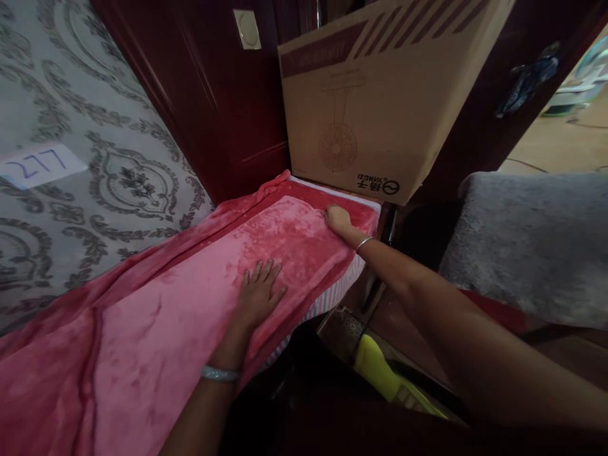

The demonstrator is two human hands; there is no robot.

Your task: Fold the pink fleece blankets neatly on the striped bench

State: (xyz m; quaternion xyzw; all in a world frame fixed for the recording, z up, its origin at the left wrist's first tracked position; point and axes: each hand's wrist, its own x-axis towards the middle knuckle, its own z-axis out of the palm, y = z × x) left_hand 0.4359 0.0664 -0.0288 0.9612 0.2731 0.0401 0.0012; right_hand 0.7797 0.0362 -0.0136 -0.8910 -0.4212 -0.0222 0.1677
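Observation:
A pink plush blanket (171,304) lies lengthwise over a narrow padded surface, its far end showing a deeper red layer under the lighter top. My left hand (259,294) rests flat on it, fingers spread, a bracelet at the wrist. Toward the far right corner, my right hand (338,220) has its fingers curled down on the blanket close to where the lighter layer ends; the fingertips are partly hidden. Below the blanket's right side, a striped cloth edge (338,290) hangs out.
A large cardboard box (394,107) leans at the far end against dark red doors (228,82). Patterned wallpaper (137,171) with a numbered paper (42,166) borders the left. A grey fuzzy-covered seat (532,247) stands at right, a yellow-green object (380,370) below.

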